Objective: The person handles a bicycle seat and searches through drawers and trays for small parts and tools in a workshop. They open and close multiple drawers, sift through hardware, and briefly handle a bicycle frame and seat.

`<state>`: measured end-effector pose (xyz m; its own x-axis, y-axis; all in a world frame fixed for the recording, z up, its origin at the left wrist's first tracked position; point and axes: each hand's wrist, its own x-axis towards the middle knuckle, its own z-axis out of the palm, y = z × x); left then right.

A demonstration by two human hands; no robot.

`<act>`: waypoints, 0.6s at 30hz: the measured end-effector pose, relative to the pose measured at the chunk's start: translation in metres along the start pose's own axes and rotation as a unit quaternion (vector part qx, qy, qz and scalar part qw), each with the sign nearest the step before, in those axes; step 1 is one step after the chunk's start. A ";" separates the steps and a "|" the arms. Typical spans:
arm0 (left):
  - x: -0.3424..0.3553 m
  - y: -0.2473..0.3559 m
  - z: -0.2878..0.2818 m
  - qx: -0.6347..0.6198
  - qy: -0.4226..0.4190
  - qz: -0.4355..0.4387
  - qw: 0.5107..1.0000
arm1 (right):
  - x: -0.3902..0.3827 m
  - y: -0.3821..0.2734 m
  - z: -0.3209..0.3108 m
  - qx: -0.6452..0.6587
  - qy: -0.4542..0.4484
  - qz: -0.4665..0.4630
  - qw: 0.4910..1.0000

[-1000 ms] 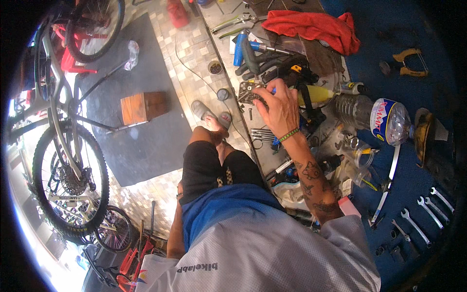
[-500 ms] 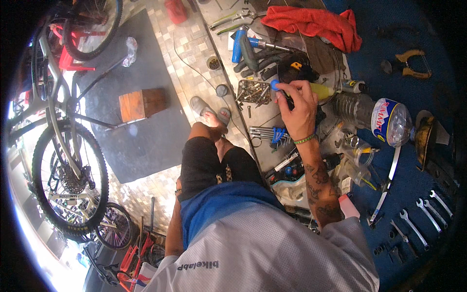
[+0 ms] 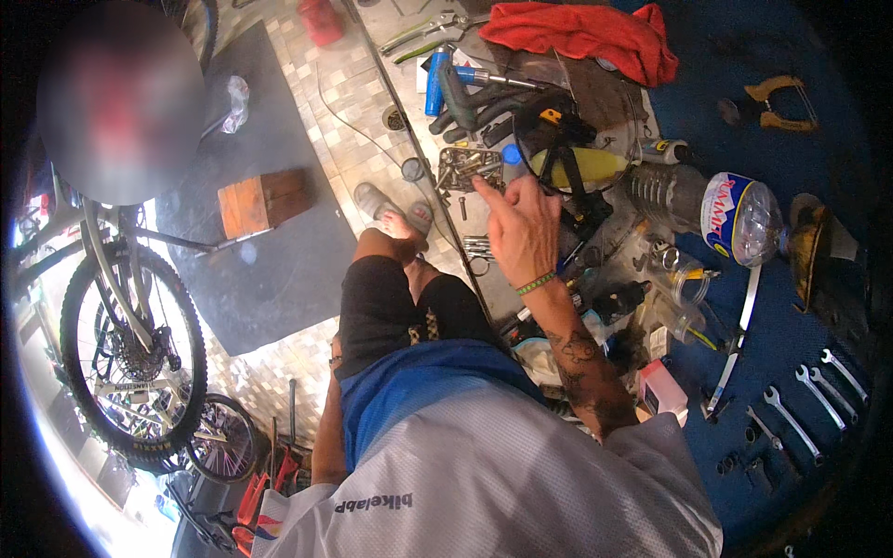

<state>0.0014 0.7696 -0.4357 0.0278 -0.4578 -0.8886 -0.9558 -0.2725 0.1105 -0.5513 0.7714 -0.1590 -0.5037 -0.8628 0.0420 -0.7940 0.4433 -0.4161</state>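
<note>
My right hand [image 3: 526, 228] is over the workbench, its fingers apart and the index finger reaching to the near edge of a small tray [image 3: 503, 173] of bolts. Nothing shows in its grasp. Just beyond the fingers lie a blue cap [image 3: 511, 154] and a yellow-green bottle [image 3: 595, 166]. Black tool parts [image 3: 581, 200] lie to the right of the hand. A loose bolt [image 3: 462, 207] rests below the tray. My left forearm [image 3: 330, 418] hangs at my side by the black shorts; its fingers are hidden.
A blue T-handled tool [image 3: 437, 82], red cloth [image 3: 586, 42] and large clear plastic bottle [image 3: 744, 219] lie on the bench. Several wrenches [image 3: 791, 423] rest on the blue mat at right. At left are a bicycle wheel [image 3: 74, 372] and a wooden block [image 3: 265, 203] on a dark mat.
My right hand has moved left and toward me, away from the blue cap and yellow-green bottle, and its pinched fingers have spread. The view has shifted slightly.
</note>
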 end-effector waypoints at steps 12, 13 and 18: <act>0.010 0.006 0.000 0.015 -0.006 0.009 1.000 | 0.003 -0.013 0.001 0.074 0.039 0.042 0.996; 0.012 0.007 0.001 0.018 -0.005 0.009 1.000 | 0.008 -0.008 -0.002 0.062 0.071 0.013 0.995; 0.017 0.010 0.005 0.020 -0.005 0.016 1.000 | 0.050 0.009 -0.010 0.004 0.116 -0.016 0.993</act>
<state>-0.0093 0.7630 -0.4516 -0.0057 -0.4566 -0.8897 -0.9669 -0.2243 0.1213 -0.5873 0.7348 -0.1514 -0.5440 -0.7969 0.2627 -0.8084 0.4138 -0.4186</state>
